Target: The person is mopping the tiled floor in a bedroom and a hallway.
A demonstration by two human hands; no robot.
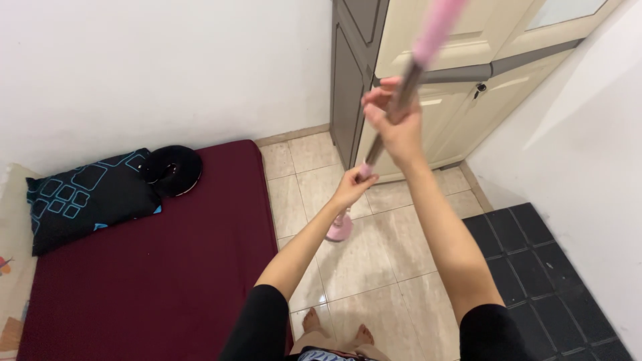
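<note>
Both my hands grip a long mop handle (408,80) that rises steeply toward the camera. Its upper part is pink (438,27), its middle a grey metal tube. My right hand (394,117) is wrapped around the metal section higher up. Lower on the shaft, my left hand (354,184) holds it. The pink round mop head (340,228) rests on the beige tiled floor (374,267), just right of the mattress edge. My bare feet (334,327) show at the bottom.
A dark red mattress (147,267) fills the left, with a black-and-blue patterned pillow (87,197) and a black round neck cushion (175,170) at its head. A cream door (468,87) stands ahead. Black square mats (542,274) lie at the right by the white wall.
</note>
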